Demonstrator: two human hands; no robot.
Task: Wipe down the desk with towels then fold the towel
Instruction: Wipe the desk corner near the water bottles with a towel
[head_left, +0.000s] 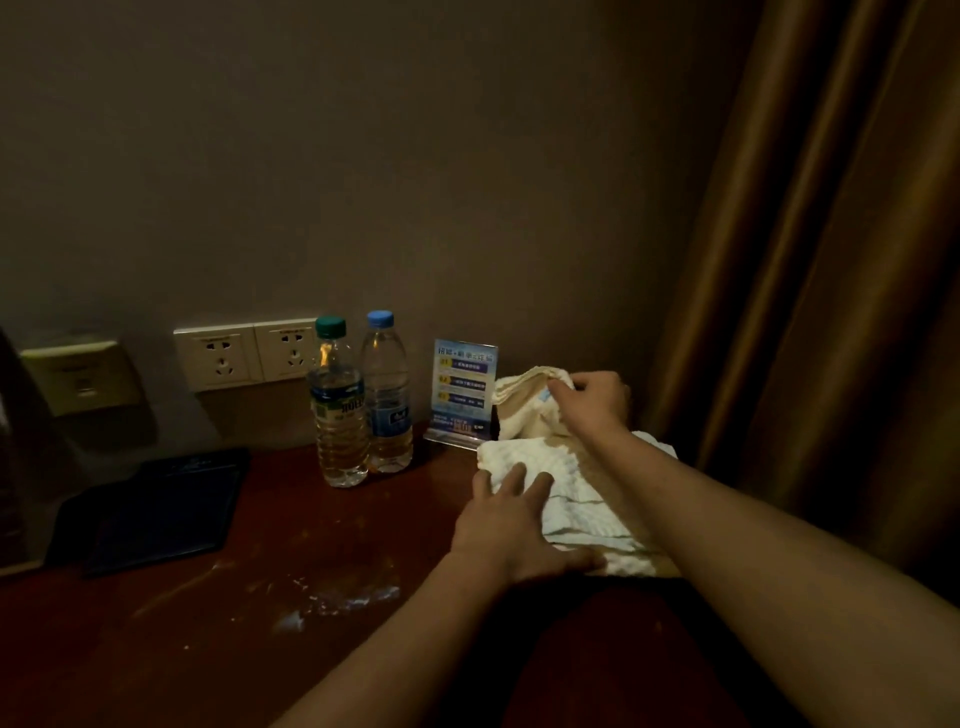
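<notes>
One dark folder (156, 512) lies at the desk's (260, 623) left edge. Green-capped bottle (337, 410), blue-capped bottle (387, 395) and sign stand (462, 392) line the back edge. Left hand (511, 525) is flat, fingers straight, pressing the white towel (571, 493) at the right back corner. Right hand (592, 402) pinches a lifted towel corner. Hands apart.

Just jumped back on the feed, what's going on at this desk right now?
A person is working a white towel at the right end of the wooden desk. The left hand lies flat on its near part, pressing it down, while the right hand pinches a raised edge by the wall; it looks like a fold under way. A pale smear shows on the desk in front of the water bottles, so the wiping may not be finished.
</notes>
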